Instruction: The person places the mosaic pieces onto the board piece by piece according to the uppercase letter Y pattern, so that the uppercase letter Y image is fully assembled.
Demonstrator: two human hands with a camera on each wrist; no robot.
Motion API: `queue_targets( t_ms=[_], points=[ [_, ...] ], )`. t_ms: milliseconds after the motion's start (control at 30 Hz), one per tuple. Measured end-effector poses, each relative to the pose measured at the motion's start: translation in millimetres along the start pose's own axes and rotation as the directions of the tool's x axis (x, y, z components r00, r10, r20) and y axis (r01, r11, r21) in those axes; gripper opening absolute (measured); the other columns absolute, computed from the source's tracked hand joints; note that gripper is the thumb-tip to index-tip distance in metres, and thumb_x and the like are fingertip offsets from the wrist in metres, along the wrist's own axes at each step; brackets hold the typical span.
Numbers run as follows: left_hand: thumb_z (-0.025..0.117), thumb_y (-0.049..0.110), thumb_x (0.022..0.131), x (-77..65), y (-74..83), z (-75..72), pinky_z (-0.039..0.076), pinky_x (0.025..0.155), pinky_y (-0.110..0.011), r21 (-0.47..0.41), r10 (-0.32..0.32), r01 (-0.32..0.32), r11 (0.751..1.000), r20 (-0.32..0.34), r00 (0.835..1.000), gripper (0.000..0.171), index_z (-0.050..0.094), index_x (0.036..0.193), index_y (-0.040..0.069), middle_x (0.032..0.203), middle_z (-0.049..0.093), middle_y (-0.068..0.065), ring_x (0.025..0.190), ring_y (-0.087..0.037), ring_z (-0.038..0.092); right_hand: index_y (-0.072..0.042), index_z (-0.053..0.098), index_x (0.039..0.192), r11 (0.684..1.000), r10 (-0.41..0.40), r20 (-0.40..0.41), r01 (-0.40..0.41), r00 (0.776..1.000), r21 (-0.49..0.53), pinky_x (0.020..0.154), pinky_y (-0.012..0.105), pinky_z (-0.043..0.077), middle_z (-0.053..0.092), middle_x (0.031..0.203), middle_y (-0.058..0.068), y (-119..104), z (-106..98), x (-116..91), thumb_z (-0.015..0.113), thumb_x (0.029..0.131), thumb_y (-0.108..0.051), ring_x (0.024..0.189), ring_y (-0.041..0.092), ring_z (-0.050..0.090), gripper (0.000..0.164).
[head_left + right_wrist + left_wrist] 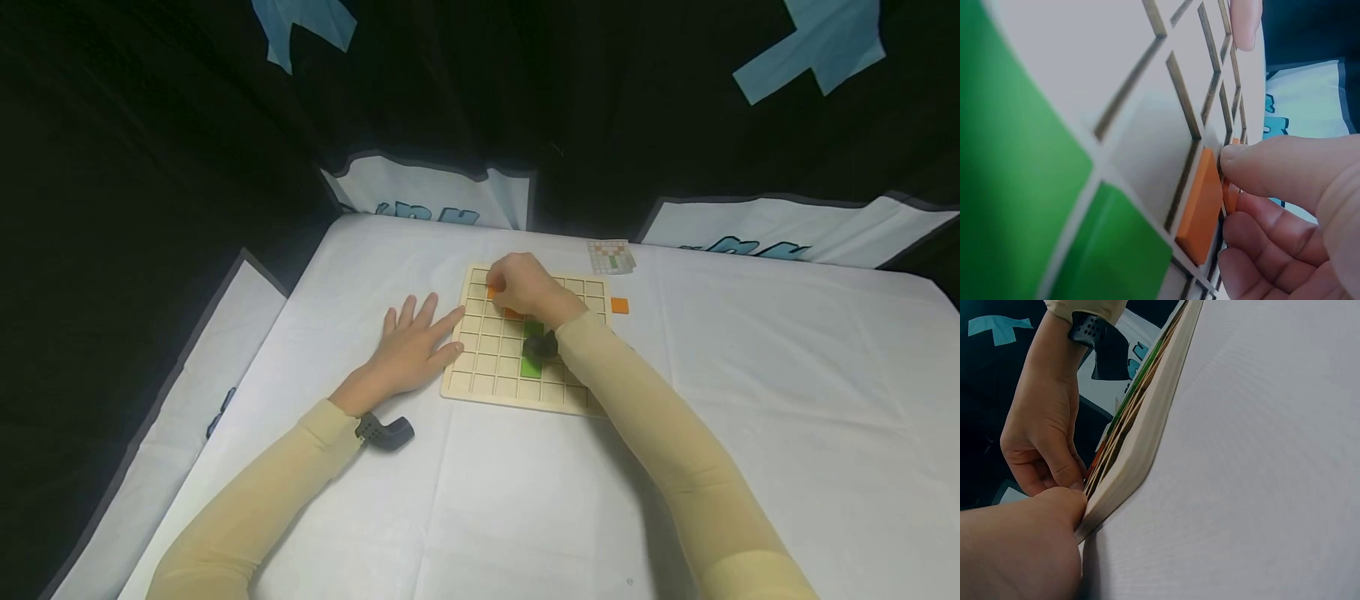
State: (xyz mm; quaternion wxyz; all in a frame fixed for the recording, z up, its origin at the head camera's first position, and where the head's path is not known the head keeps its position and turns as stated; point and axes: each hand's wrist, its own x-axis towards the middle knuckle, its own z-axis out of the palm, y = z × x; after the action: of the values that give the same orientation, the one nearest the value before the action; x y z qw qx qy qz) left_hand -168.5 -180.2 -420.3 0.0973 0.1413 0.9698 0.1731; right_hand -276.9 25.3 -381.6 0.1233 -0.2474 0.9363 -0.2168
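Observation:
A pale wooden grid board (483, 389) lies on the white table. My right hand (525, 283) is over its far left part, pinching a small orange square tile (1231, 194) at a cell between thumb and curled fingers. Another orange tile (1200, 209) sits diagonally beside it, followed by green tiles (531, 367) nearer the board's middle, partly hidden by the right wrist. My left hand (408, 354) lies flat with fingers spread, its thumb and index fingertip touching the board's left edge. The left wrist view shows the left thumb (1063, 503) against the board's rim.
One loose orange tile (619, 306) lies just right of the board. Behind it is a small stack of cards (611, 257) printed with a coloured grid pattern. A black curtain (480, 92) with blue tape hangs behind the white-covered table (787, 400).

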Motion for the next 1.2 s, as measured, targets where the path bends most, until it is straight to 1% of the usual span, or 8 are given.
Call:
queue_targets(
  t_ms=[133,233,333,433,633,867,1100,1200],
  points=[
    [0.039,0.052,0.106,0.0,1.5,-0.3,-0.001,0.122,-0.072,0.006,0.000,0.000,1.000,0.000,1.000,0.064,0.027,0.163,0.026,0.171,0.008,-0.022,0.156,-0.052,-0.004,-0.006,0.074,0.095,1.000,-0.003,0.003,0.003,1.000,-0.005,0.084,0.034,0.046,0.066,0.093,0.008,-0.7,-1.0,-1.5,0.068,0.086,0.002,0.093,0.024,0.056,0.013],
    [0.039,0.052,0.106,-0.1,2.3,-0.3,-0.001,0.122,-0.072,0.010,0.001,-0.001,1.000,-0.002,1.000,0.064,0.027,0.163,0.026,0.171,0.008,-0.023,0.156,-0.052,-0.003,-0.004,0.075,0.110,1.000,0.006,0.008,-0.006,1.000,0.002,0.097,0.035,0.051,0.072,0.110,0.010,-1.3,-2.6,-2.5,0.069,0.087,0.001,0.103,0.025,0.060,0.025],
    [0.039,0.052,0.106,-0.1,2.7,-0.4,-0.001,0.122,-0.073,0.011,0.000,0.000,1.000,0.001,1.000,0.064,0.027,0.163,0.026,0.171,0.008,-0.023,0.156,-0.052,-0.004,-0.002,0.071,0.125,1.000,0.007,0.009,-0.007,1.000,0.008,0.111,0.039,0.048,0.071,0.129,0.014,-2.1,-4.5,-4.2,0.070,0.088,0.000,0.118,0.027,0.063,0.038],
    [0.039,0.052,0.106,0.3,2.5,-0.3,-0.001,0.122,-0.072,0.014,-0.004,0.004,1.000,0.005,1.000,0.064,0.027,0.163,0.026,0.171,0.007,-0.023,0.156,-0.052,-0.004,-0.001,0.070,0.128,1.000,-0.003,0.005,0.003,1.000,0.022,0.113,0.039,0.047,0.069,0.132,0.016,-3.0,-6.3,-6.6,0.071,0.088,0.000,0.124,0.028,0.063,0.040],
    [0.039,0.052,0.106,-0.1,2.5,-0.7,-0.001,0.122,-0.072,0.013,-0.004,0.004,1.000,0.008,1.000,0.064,0.026,0.163,0.026,0.171,0.007,-0.023,0.156,-0.052,-0.005,0.000,0.071,0.125,0.999,-0.034,0.002,0.033,0.999,0.030,0.113,0.039,0.047,0.071,0.129,0.015,-2.9,-9.1,-13.5,0.073,0.087,-0.002,0.124,0.028,0.064,0.037],
    [0.039,0.052,0.106,1.2,3.4,-1.5,-0.002,0.122,-0.071,0.013,-0.001,0.001,1.000,0.007,1.000,0.064,0.026,0.163,0.026,0.171,0.006,-0.022,0.157,-0.051,-0.005,-0.004,0.074,0.121,0.999,-0.042,-0.004,0.042,0.999,0.023,0.111,0.042,0.049,0.073,0.126,0.012,3.7,-17.0,-31.7,0.071,0.093,-0.011,0.121,0.028,0.065,0.030],
    [0.039,0.051,0.106,1.6,2.7,-1.7,-0.003,0.123,-0.071,0.013,-0.007,0.007,1.000,0.001,1.000,0.064,0.027,0.163,0.026,0.171,0.006,-0.022,0.157,-0.051,-0.005,-0.004,0.076,0.097,0.995,-0.102,-0.049,0.103,0.994,0.020,0.090,0.040,0.053,0.075,0.098,0.012,16.2,-27.8,-55.2,0.070,0.093,-0.015,0.091,0.024,0.062,0.013],
    [0.040,0.051,0.106,0.8,2.4,-1.4,-0.003,0.122,-0.071,0.011,-0.005,0.005,1.000,-0.003,1.000,0.064,0.027,0.163,0.025,0.171,0.007,-0.023,0.156,-0.052,-0.004,-0.003,0.074,0.096,0.996,-0.090,-0.053,0.090,0.995,0.009,0.086,0.039,0.053,0.074,0.097,0.012,22.3,-31.8,-65.4,0.071,0.092,-0.015,0.087,0.024,0.060,0.013]
  ],
)
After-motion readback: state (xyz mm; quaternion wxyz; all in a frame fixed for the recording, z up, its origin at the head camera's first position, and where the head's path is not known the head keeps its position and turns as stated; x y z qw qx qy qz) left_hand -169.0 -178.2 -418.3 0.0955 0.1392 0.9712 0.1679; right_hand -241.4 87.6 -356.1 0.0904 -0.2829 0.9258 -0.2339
